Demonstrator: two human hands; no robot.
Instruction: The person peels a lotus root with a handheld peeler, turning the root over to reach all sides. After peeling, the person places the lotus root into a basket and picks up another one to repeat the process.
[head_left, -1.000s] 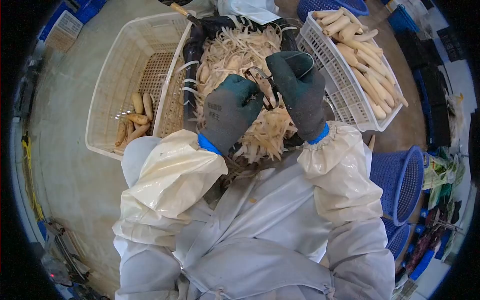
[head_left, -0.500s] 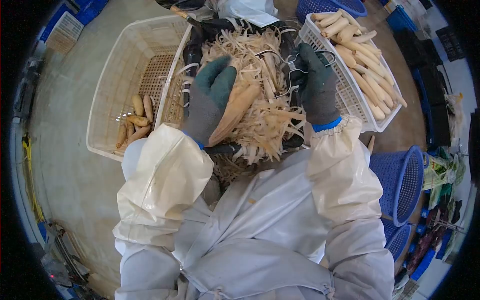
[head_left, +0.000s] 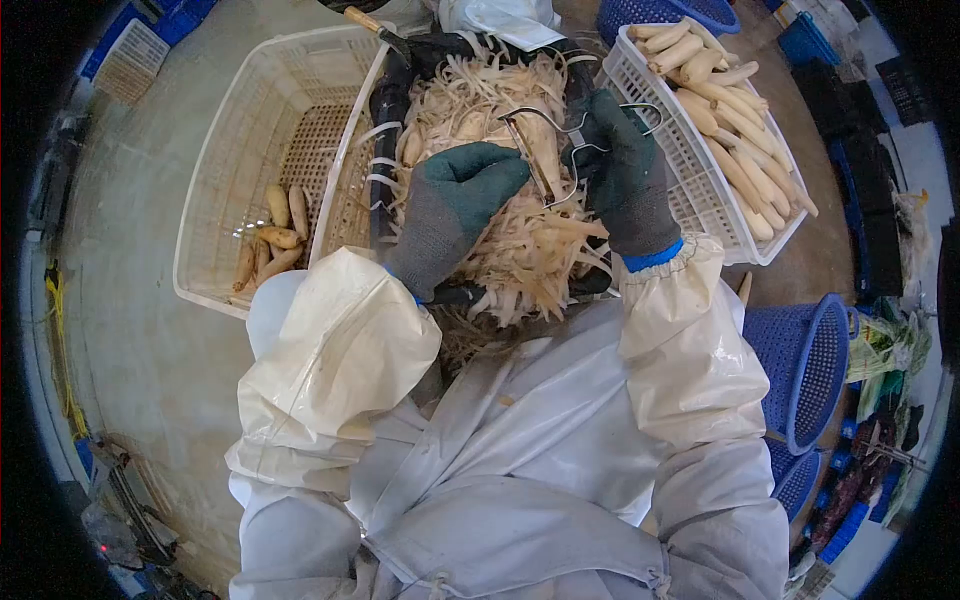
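Peelings (head_left: 500,250) heap under both your gloved hands. Your right hand (head_left: 625,180) grips the wire peeler (head_left: 545,150); your left hand (head_left: 455,215) curls around a root (head_left: 535,135), mostly hidden. Peeled roots (head_left: 725,110) at two o'clock, unpeeled roots (head_left: 270,235) in the basket (head_left: 250,120) at ten.

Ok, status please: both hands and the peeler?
Right hand shut on wire peeler. Left hand closed, its hold hidden, over peel heap. Nothing blocking.
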